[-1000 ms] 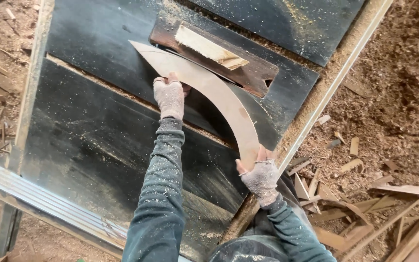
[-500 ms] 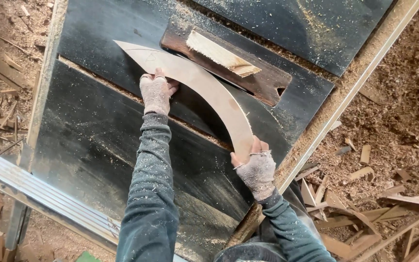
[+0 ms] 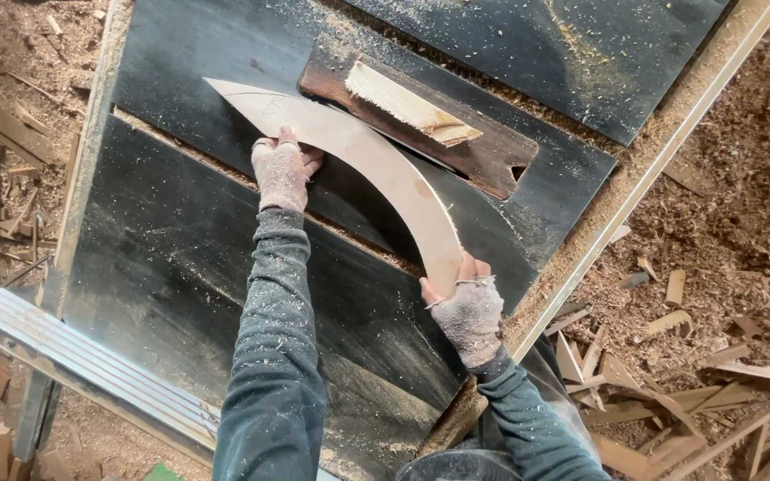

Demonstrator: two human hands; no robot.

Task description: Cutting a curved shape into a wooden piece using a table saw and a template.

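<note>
Under wooden block (image 3: 421,120), blade seemingly hidden.

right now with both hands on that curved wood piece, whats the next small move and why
Probably ease the curved wood piece a little further along its arc. The left hand presses its inner edge, the right hand grips its near end, and it lies flat on the dark table beside the wooden block.

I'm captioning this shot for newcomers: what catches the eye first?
A pale, curved, crescent-shaped wooden piece arcs across the dark, sawdust-strewn work table. The gloved left hand presses its upper part; the gloved right hand grips its lower end. Right of the table lie wood offcuts.
</note>
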